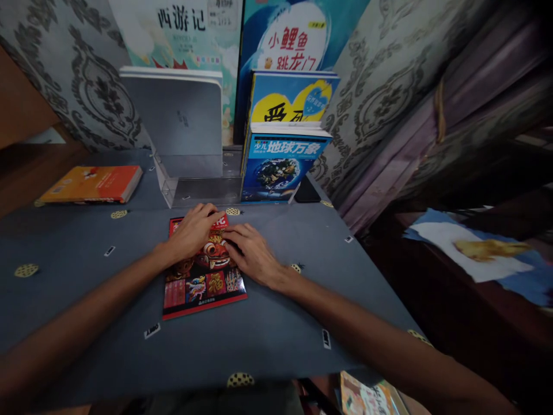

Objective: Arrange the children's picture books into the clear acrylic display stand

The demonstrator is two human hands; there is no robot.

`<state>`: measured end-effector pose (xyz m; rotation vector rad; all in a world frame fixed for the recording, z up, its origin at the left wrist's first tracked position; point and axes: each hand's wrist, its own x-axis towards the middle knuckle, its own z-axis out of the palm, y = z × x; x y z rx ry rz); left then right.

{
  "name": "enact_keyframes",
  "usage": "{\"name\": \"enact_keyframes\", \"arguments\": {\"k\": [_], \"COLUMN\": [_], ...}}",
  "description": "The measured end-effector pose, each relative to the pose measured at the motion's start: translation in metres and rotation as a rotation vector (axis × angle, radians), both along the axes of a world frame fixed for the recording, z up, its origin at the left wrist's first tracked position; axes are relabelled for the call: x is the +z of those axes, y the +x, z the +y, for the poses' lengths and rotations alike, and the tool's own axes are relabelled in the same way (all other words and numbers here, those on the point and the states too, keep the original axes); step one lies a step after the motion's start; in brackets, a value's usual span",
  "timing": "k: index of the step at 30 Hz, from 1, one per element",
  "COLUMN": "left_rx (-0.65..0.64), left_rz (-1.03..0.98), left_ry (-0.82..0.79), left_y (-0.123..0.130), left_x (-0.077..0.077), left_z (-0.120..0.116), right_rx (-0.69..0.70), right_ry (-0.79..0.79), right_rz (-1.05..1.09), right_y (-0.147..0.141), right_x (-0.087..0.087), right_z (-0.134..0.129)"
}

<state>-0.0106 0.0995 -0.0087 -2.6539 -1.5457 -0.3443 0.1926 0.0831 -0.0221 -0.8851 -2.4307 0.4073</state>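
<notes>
A red and black book [207, 282] with a dragon-like face on its cover lies flat on the grey-blue tablecloth [129, 288]. My left hand [194, 230] rests over the book's upper left part, fingers toward its top edge. On its upper right side lies my right hand [253, 253], fingertips on the cover and palm beyond the edge. Both hands look spread rather than wrapped round anything. Behind them is a clear book stand [203, 190], with a grey-backed book [181, 121] at its left and a blue earth-cover book [276, 170] at its right.
An orange book [93, 183] lies at the back left. Large picture books [285, 34] lean against the patterned wall behind the stand. A dark flat object [307, 190] sits right of the stand. Past the table's right edge are a curtain and a blue cloth [531, 285]; more books [367, 395] show below.
</notes>
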Motion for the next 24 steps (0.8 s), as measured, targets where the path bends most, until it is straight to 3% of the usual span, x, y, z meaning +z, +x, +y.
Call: {"name": "enact_keyframes", "arguments": {"k": [13,24], "left_rx": [-0.014,-0.038], "left_rz": [-0.037,-0.198], "left_ry": [0.026,0.015], "left_y": [-0.001,-0.004], "left_x": [-0.009,-0.014], "left_z": [0.004,0.006], "right_rx": [-0.032,-0.009], "right_ry": [-0.015,0.015], "right_rz": [-0.108,-0.15], "right_y": [-0.009,-0.006], "right_x": [0.007,0.005], "right_z": [0.037,0.039]}}
